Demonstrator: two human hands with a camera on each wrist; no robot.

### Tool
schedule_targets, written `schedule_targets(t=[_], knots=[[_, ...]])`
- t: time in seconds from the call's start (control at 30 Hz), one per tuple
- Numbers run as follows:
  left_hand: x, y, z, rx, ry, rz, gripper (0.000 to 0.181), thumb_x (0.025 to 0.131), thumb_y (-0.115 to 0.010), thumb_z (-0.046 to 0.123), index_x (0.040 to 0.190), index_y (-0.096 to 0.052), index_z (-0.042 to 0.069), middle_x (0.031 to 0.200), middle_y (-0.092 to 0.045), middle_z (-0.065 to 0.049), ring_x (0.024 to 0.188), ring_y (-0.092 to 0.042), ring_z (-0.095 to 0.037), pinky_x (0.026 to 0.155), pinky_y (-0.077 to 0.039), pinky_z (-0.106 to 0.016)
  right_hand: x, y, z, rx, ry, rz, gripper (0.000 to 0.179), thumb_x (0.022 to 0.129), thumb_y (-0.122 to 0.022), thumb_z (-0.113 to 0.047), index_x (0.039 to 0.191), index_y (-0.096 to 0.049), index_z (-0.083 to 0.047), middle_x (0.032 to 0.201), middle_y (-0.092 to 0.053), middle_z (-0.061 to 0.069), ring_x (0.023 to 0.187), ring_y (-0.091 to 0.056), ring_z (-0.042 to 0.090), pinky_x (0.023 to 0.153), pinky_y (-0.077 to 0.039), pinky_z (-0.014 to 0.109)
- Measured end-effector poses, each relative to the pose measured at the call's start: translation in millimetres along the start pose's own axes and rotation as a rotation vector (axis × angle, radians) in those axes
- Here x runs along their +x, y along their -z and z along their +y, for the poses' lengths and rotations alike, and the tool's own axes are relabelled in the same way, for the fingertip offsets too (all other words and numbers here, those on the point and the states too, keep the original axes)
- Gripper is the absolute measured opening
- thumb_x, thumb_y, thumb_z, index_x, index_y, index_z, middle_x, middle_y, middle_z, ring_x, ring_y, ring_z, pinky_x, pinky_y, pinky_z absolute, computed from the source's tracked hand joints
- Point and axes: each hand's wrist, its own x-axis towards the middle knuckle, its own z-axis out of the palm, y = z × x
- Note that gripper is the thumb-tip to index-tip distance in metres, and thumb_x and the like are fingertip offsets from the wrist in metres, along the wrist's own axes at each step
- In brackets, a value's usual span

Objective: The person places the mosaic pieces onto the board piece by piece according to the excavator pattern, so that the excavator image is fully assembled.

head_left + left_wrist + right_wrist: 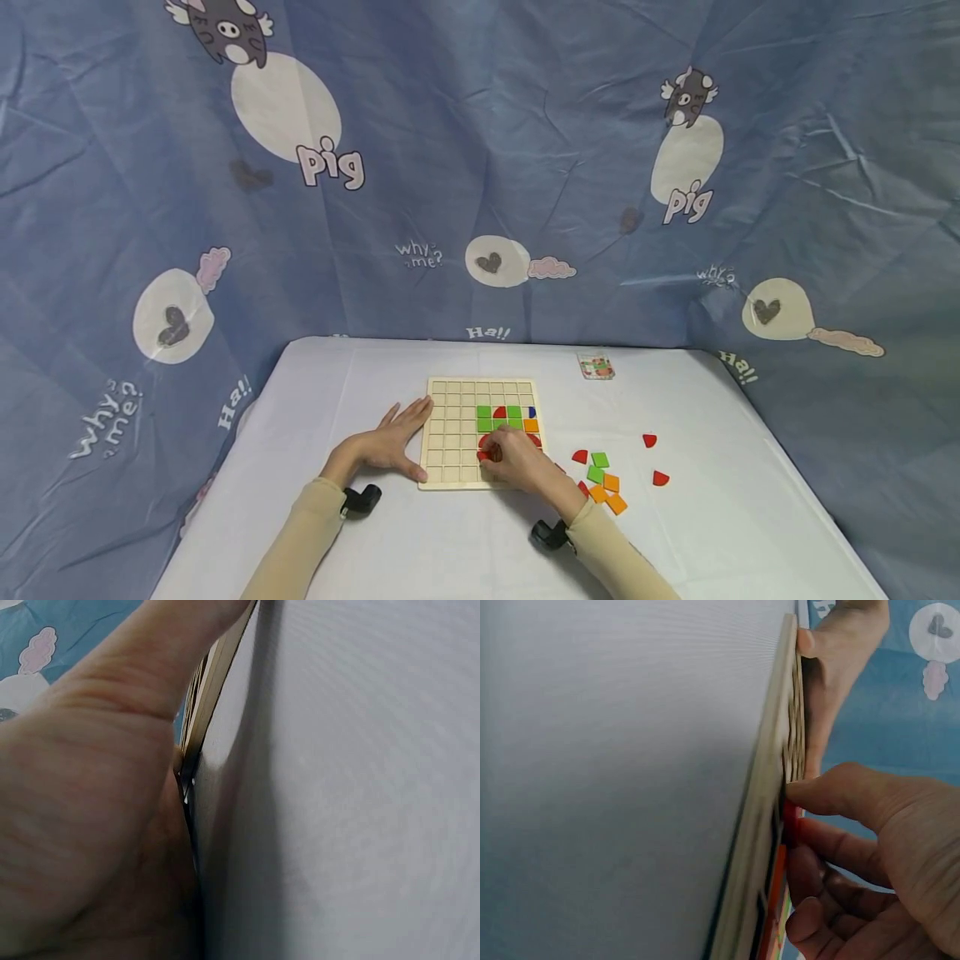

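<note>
A pale wooden grid board (450, 433) lies on the white table, with green, red, orange and blue-and-white tiles in cells on its right side. My left hand (386, 443) has its fingers spread, with thumb and fingertips touching the board's left edge. Over the lower right cells, my right hand (517, 460) pinches a red tile (790, 821) between thumb and forefinger, down at the board's surface. Its other fingers are curled in the right wrist view. Some cells beneath this hand are hidden. The left wrist view shows mostly the palm and thumb beside the board's edge.
Right of the board lie loose tiles: several red rounded ones, such as one red tile (649, 440), green squares (600, 459) and orange squares (617, 503). A small printed card (596, 367) is near the back edge. A blue patterned cloth (420, 183) hangs behind the table.
</note>
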Motion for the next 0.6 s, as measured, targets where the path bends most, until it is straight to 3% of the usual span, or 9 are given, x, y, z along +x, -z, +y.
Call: schedule_targets(t=[0.6], knots=[[-0.4,0.6,3.7,-0.014,0.006,0.000,0.135,0.062,-0.083,0.058,0.155,-0.003,0.003,0.163,0.004,-0.013,0.151,0.005,-0.031,0.119,0.011,-0.056,1.0,0.1,7.8,0.101,-0.042,-0.034,0.011,0.085,-0.075,-0.015,0.090,-0.067,-0.009,0.085,-0.060,-0.002,0.073,-0.052,0.003,0.060,-0.047,0.015]])
